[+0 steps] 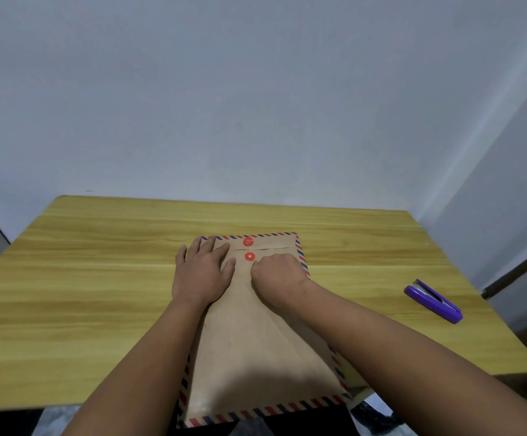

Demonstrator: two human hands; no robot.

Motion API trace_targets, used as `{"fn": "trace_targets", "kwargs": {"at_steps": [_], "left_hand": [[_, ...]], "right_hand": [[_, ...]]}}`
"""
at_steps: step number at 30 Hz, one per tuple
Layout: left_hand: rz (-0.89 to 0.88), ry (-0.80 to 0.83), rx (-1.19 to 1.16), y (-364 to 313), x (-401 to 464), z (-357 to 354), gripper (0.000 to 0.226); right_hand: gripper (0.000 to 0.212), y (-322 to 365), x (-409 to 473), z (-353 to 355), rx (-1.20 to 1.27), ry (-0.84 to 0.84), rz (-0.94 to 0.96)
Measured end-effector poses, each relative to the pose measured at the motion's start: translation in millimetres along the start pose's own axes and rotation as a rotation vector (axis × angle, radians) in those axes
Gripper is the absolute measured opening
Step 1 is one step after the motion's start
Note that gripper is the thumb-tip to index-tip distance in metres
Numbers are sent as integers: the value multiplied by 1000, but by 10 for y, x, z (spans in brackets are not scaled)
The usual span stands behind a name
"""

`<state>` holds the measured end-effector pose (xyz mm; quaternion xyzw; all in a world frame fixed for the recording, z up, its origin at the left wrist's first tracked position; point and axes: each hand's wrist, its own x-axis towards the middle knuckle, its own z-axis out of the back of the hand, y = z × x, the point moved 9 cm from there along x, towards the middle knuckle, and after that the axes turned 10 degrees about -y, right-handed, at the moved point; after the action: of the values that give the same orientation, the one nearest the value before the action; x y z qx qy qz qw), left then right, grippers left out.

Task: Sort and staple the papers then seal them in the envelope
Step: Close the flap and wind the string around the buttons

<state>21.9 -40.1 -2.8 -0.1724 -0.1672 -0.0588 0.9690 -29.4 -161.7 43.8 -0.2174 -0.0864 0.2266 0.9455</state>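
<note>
Centrally, envelope (256, 335) on table (83, 294); left hand (201, 272) flat on flap, right hand (276, 272) fingers curled beside lower red disc (249, 256), grasp indeterminate; stapler (433, 301) at 3 o'clock

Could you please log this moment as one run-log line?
left hand: flat on envelope | right hand: curled by lower red button | flap down | stapler: idle on table

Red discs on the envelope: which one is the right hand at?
The lower red disc, on the envelope body just below the flap edge. The right hand sits curled beside it; the upper red disc stays clear.
</note>
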Motion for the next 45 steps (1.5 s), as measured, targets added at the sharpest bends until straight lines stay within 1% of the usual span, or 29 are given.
{"fn": "trace_targets", "kwargs": {"at_steps": [6,10,12,14,18,22,26,33,41,45], "left_hand": [[15,5,-12,14,8,5,46],[17,3,-31,25,20,30,45],[1,0,-38,9,10,48,44],[-16,-3,-53,-16,-6,72,43],[-31,-2,-54,-47,-13,84,43],[-41,17,-42,-33,-13,34,45],[-70,31,-29,-47,-14,16,48],[-78,28,-27,-50,-22,27,48],[-55,-3,-38,-66,-33,31,45],[-36,1,-20,-60,-29,37,46]], "right_hand": [[24,-73,173,-72,295,-21,-189],[20,-134,378,-108,401,-66,-206],[19,-138,524,-99,393,-87,-153],[18,-108,668,-59,320,-97,-65],[11,-167,911,-28,193,-62,73],[21,-325,1035,-170,241,-10,175],[17,-415,1052,-269,273,1,251],[19,-539,1025,-344,411,-72,161],[24,-733,792,-381,426,-88,27],[26,-770,582,-378,443,-162,-49]]}}
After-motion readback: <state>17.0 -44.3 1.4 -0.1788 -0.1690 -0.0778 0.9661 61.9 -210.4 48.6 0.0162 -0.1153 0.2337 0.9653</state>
